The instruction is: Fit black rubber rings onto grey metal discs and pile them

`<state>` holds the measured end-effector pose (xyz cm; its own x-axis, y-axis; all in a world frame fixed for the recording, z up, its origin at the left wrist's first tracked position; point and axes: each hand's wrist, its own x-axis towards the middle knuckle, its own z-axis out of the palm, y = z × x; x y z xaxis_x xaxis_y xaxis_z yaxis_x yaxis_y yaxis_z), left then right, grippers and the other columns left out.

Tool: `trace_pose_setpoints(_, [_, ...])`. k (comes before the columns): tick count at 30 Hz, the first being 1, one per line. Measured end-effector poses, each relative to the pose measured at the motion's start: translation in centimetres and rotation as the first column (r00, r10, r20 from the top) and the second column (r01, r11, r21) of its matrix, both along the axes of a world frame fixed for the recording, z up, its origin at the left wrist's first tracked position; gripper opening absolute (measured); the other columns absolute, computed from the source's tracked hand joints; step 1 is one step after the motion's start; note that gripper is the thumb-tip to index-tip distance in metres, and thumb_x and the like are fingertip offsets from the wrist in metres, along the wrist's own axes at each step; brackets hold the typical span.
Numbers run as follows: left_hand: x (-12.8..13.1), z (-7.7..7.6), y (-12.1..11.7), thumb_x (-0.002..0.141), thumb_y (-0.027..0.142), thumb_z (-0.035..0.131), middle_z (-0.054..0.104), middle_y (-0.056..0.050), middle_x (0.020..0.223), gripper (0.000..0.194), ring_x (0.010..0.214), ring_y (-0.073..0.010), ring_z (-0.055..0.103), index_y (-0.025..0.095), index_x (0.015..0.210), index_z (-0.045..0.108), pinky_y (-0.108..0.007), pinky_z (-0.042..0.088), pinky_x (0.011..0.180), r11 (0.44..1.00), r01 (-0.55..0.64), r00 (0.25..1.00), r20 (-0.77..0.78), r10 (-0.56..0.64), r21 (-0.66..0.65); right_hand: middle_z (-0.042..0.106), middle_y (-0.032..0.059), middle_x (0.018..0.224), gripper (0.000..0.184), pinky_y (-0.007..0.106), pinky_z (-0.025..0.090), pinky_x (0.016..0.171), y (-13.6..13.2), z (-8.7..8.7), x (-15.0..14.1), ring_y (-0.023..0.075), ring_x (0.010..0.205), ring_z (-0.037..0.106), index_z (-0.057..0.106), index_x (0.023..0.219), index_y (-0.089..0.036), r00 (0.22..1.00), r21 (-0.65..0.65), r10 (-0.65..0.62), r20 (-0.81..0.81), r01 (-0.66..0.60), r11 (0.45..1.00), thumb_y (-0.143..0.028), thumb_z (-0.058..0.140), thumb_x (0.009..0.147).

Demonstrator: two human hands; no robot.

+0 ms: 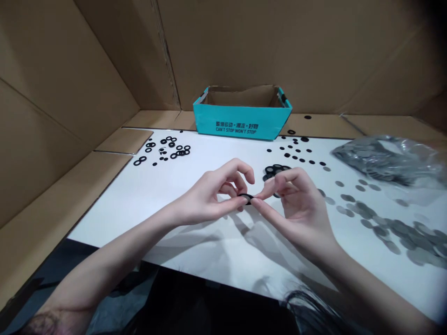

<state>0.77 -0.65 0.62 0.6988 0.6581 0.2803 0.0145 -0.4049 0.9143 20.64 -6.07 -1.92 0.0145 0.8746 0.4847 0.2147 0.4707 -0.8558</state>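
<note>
Above the middle of the white tabletop, a small round grey disc with a black rim [247, 199] is pinched between both hands. My left hand [218, 193] grips its left edge between thumb and a finger hidden behind it, with the index finger raised and curled. At its right edge, the thumb and index finger of my right hand [296, 202] close on the rim. Just behind my right hand lies a cluster of black-rimmed discs [277, 167], partly covered by that hand. Loose grey discs [370, 214] spread over the table to the right of it.
A turquoise open box [242, 122] stands at the back. Black rings [171, 144] lie at the left; small black discs [297, 150] are scattered at the back right. A clear plastic bag of grey discs [387, 158] rests at the right. Cardboard walls [296, 51] surround the white table [115, 204].
</note>
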Motion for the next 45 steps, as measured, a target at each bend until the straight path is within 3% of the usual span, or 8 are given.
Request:
trace_pose_setpoints(6, [-0.5, -0.1, 0.6, 0.084, 0.012, 0.066, 0.063, 0.002, 0.088, 0.032, 0.08, -0.0127, 0.063, 0.022, 0.112, 0.057, -0.027, 0.053, 0.078, 0.999, 0.034, 0.988, -0.154, -0.031, 0.016, 0.061, -0.0048, 0.084, 0.024, 0.033, 0.055, 0.077, 0.5, -0.1, 0.5, 0.0156, 0.077, 0.07, 0.055, 0.093, -0.028, 0.965, -0.027, 0.125, 0.232, -0.122, 0.992, -0.01, 0.07, 0.087])
trace_pose_setpoints(10, [-0.2, -0.5, 0.6, 0.086, 0.015, 0.067, 0.066, 0.0, 0.09, 0.029, 0.084, -0.0136, 0.066, 0.022, 0.112, 0.056, -0.029, 0.055, 0.081, 0.999, 0.023, 0.993, -0.118, -0.018, 0.043, 0.066, -0.0041, 0.087, 0.026, 0.034, 0.054, 0.079, 0.8, -0.3, 0.9, 0.0171, 0.081, 0.072, 0.055, 0.099, -0.028, 0.95, -0.001, 0.105, 0.293, -0.109, 0.994, -0.011, 0.07, 0.087])
trace_pose_setpoints(14, [0.0, -0.7, 0.2, 0.092, 0.018, 0.064, 0.065, 0.0, 0.093, 0.025, 0.086, -0.0127, 0.066, 0.022, 0.114, 0.053, -0.026, 0.055, 0.078, 0.998, 0.024, 0.996, -0.087, -0.019, 0.054, 0.064, -0.0056, 0.083, 0.028, 0.032, 0.052, 0.075, 0.8, -0.4, 1.0, 0.0148, 0.075, 0.069, 0.053, 0.098, -0.028, 0.954, -0.011, 0.105, 0.281, -0.106, 0.994, -0.009, 0.069, 0.085])
trace_pose_setpoints(21, [-0.1, -0.2, -0.1, 0.09, 0.013, 0.062, 0.059, -0.001, 0.098, 0.024, 0.085, -0.0117, 0.063, 0.023, 0.107, 0.049, -0.024, 0.055, 0.074, 0.997, 0.072, 0.995, -0.076, -0.07, 0.02, 0.053, -0.0067, 0.079, 0.028, 0.029, 0.05, 0.071, 0.4, 0.1, 0.5, 0.0119, 0.07, 0.062, 0.05, 0.091, -0.028, 0.987, -0.06, 0.15, 0.064, -0.146, 0.987, -0.012, 0.073, 0.085])
trace_pose_setpoints(30, [-0.2, -0.3, 0.3, 0.087, 0.009, 0.06, 0.064, 0.0, 0.094, 0.035, 0.083, -0.0128, 0.063, 0.023, 0.117, 0.052, -0.028, 0.052, 0.079, 0.991, 0.066, 0.981, -0.19, -0.044, 0.113, 0.062, -0.0045, 0.087, 0.026, 0.034, 0.051, 0.078, 0.8, -0.1, 1.0, 0.0157, 0.079, 0.07, 0.054, 0.097, -0.027, 0.961, -0.047, 0.134, 0.241, -0.126, 0.991, -0.012, 0.072, 0.086])
trace_pose_setpoints(35, [0.2, -0.6, -0.1, 0.091, 0.014, 0.062, 0.065, -0.002, 0.101, 0.026, 0.088, -0.0133, 0.064, 0.023, 0.114, 0.053, -0.028, 0.055, 0.081, 0.997, 0.018, 0.996, -0.093, -0.012, 0.07, 0.057, -0.0054, 0.082, 0.027, 0.03, 0.048, 0.07, 0.7, 0.0, 1.0, 0.013, 0.072, 0.064, 0.053, 0.094, -0.027, 0.973, -0.029, 0.135, 0.189, -0.132, 0.991, -0.009, 0.071, 0.086])
trace_pose_setpoints(39, [0.3, -0.1, -0.3, 0.085, 0.013, 0.065, 0.06, -0.002, 0.106, 0.024, 0.085, -0.0115, 0.061, 0.022, 0.104, 0.053, -0.022, 0.054, 0.07, 1.0, 0.005, 0.999, -0.052, -0.005, -0.009, 0.053, -0.0055, 0.082, 0.028, 0.029, 0.05, 0.072, 0.2, 0.1, 0.6, 0.0123, 0.073, 0.062, 0.05, 0.092, -0.027, 0.984, 0.024, 0.135, 0.112, -0.139, 0.99, -0.007, 0.069, 0.087])
trace_pose_setpoints(45, [-0.1, 0.2, 0.2, 0.081, 0.009, 0.064, 0.061, 0.003, 0.087, 0.034, 0.073, -0.0101, 0.058, 0.023, 0.11, 0.055, -0.024, 0.051, 0.069, 1.0, 0.025, 0.982, -0.185, -0.024, 0.002, 0.058, -0.0044, 0.083, 0.026, 0.03, 0.052, 0.073, 0.4, 0.1, 0.7, 0.0135, 0.076, 0.064, 0.052, 0.092, -0.027, 0.948, 0.038, 0.145, 0.283, -0.162, 0.986, -0.005, 0.065, 0.087])
